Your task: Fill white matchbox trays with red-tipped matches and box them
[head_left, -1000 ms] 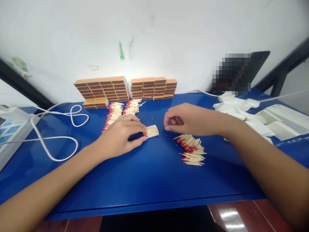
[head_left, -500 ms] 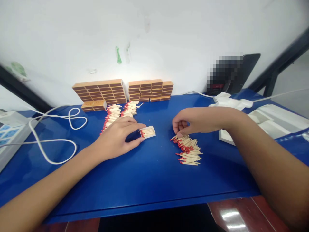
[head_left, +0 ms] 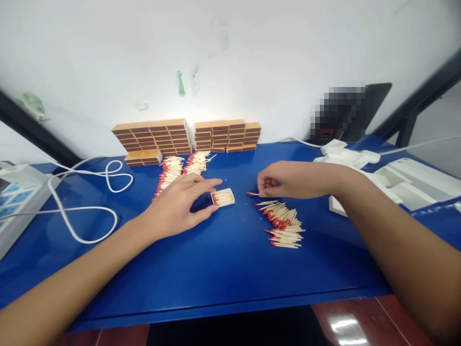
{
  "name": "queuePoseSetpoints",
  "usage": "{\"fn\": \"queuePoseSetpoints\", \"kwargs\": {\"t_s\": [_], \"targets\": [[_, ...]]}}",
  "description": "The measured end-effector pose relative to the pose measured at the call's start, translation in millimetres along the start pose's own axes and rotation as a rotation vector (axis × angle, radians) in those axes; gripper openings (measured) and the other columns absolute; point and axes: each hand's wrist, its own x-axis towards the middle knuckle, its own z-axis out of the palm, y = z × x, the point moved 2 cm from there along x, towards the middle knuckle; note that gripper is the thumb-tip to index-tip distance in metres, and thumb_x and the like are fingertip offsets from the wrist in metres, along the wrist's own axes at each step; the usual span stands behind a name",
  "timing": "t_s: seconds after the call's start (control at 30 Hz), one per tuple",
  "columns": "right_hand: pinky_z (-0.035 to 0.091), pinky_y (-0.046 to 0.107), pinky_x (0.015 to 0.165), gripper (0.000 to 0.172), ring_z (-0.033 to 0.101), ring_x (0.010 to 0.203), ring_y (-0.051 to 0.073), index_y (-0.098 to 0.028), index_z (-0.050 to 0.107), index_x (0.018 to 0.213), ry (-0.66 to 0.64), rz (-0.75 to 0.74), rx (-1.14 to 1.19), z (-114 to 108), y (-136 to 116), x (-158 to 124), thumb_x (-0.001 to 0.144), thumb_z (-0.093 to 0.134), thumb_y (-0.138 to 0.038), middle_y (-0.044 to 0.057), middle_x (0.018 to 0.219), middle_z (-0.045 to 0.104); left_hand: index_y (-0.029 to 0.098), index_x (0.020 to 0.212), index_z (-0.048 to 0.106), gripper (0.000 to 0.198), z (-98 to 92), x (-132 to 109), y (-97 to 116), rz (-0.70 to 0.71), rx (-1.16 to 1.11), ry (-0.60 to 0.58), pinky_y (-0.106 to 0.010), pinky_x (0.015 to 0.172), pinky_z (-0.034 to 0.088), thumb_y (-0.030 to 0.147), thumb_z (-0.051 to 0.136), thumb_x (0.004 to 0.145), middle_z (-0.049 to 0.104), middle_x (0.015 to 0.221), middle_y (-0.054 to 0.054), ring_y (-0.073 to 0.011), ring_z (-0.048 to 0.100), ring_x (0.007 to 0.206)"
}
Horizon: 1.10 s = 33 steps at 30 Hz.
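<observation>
My left hand [head_left: 180, 199] rests on the table with thumb and index finger spread around the left end of a small white matchbox tray [head_left: 226, 197]. The thumb tip is at its lower left corner; the index tip stands a little off its far edge. Matches lie side by side in the tray, red heads to the left. My right hand [head_left: 273, 180] pinches a match [head_left: 253, 194], its red head pointing left toward the tray; whether more than one is held I cannot tell. Just below that hand is a loose pile of matches [head_left: 284, 223].
Two heaps of matches [head_left: 169, 175] lie behind my left hand. Stacked matchboxes [head_left: 154, 137] stand along the wall. A white cable [head_left: 72, 230] loops at left beside a power strip [head_left: 21, 202]. White plastic packaging [head_left: 403, 192] sits at right on the blue table [head_left: 216, 278].
My right hand has risen slightly from the match pile, with a match now showing between its fingertips. My left index finger has lifted off the tray's edge.
</observation>
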Motion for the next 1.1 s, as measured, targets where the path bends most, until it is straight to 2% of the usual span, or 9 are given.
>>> {"fn": "queuePoseSetpoints", "kwargs": {"t_s": [0.23, 0.43, 0.67, 1.1], "targets": [[0.04, 0.031, 0.068, 0.021, 0.06, 0.075, 0.018, -0.021, 0.072, 0.097, 0.273, -0.228, 0.182, 10.9, -25.3, 7.9, 0.098, 0.062, -0.04, 0.004, 0.09, 0.073, 0.024, 0.152, 0.053, 0.054, 0.1, 1.0, 3.4, 0.029, -0.003, 0.02, -0.046, 0.104, 0.056, 0.031, 0.068, 0.1, 0.078, 0.121, -0.006, -0.0256, 0.068, 0.114], [0.04, 0.031, 0.072, 0.01, 0.059, 0.081, 0.018, -0.019, 0.067, 0.094, 0.407, -0.301, 0.091, 29.3, -43.1, 18.9, 0.1, 0.062, -0.025, 0.005, 0.094, 0.07, 0.024, 0.152, 0.053, 0.056, 0.7, 0.2, 4.1, 0.021, -0.006, 0.023, -0.046, 0.102, 0.056, 0.031, 0.07, 0.099, 0.078, 0.12, -0.006, -0.0253, 0.069, 0.112], [0.039, 0.029, 0.072, 0.007, 0.059, 0.08, 0.017, -0.019, 0.066, 0.092, 0.491, -0.316, 0.06, 37.1, -46.7, 24.6, 0.097, 0.063, -0.015, 0.004, 0.094, 0.069, 0.025, 0.152, 0.053, 0.055, -0.3, -0.1, 5.3, 0.029, -0.009, 0.031, -0.045, 0.103, 0.056, 0.03, 0.069, 0.1, 0.078, 0.119, -0.006, -0.0252, 0.069, 0.114], [0.04, 0.03, 0.073, 0.012, 0.058, 0.08, 0.017, -0.019, 0.065, 0.093, 0.498, -0.322, 0.096, 38.1, -49.6, 28.0, 0.102, 0.059, -0.023, 0.006, 0.097, 0.067, 0.026, 0.152, 0.052, 0.055, -0.1, 0.0, 4.9, 0.034, -0.01, 0.032, -0.045, 0.105, 0.055, 0.031, 0.069, 0.1, 0.079, 0.119, -0.005, -0.0252, 0.069, 0.114]]}}
